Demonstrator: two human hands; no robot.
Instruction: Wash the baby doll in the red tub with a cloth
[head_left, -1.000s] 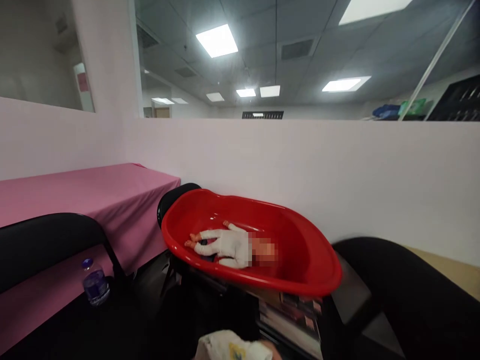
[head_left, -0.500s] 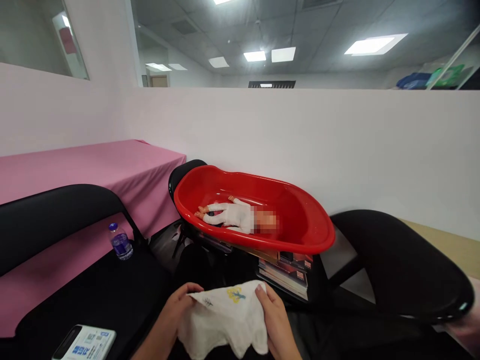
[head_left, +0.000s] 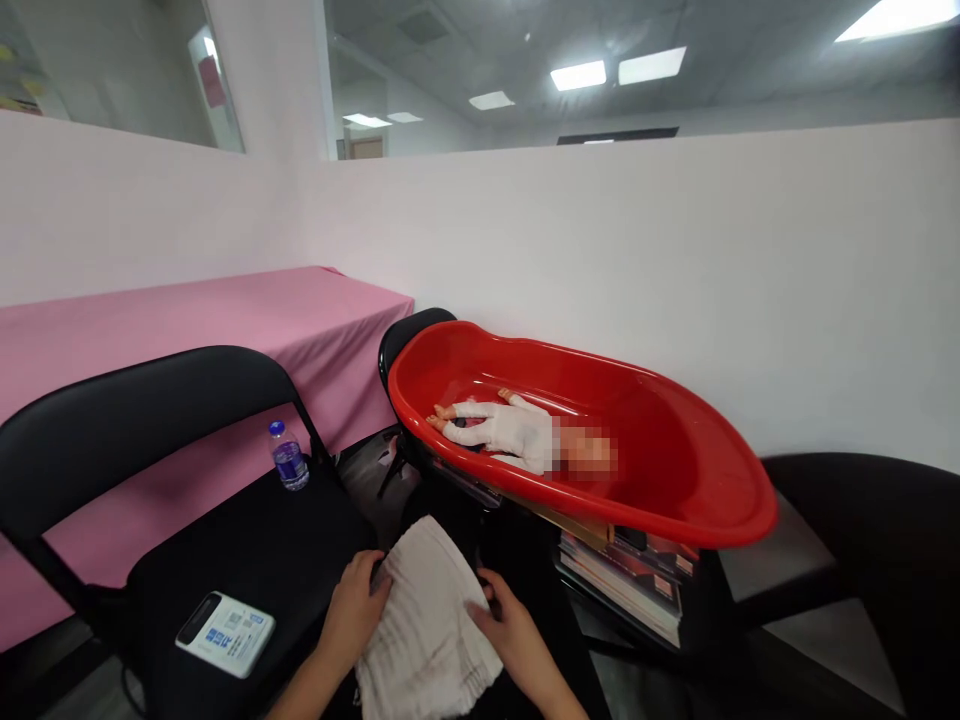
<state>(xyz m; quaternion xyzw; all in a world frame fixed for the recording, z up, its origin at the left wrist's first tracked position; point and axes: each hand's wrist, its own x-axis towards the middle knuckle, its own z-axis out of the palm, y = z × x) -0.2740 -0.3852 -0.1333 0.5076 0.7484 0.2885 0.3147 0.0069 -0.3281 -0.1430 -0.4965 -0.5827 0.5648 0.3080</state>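
1. Cloth lies at six o'clock in the view, spread between both hands.
2. Left hand seems to pinch its ten o'clock edge; right hand pinches near two o'clock, thumb on top.
3. Spreading looks largely done: the surface is fairly flat, lightly rippled; whether doubled, I cannot tell.
4. Release is not yet done; the cloth stays clear of the tub and clothed doll, towards one o'clock.
5. Bottle and white device sit untouched on the chair, ten and nine o'clock from the cloth.
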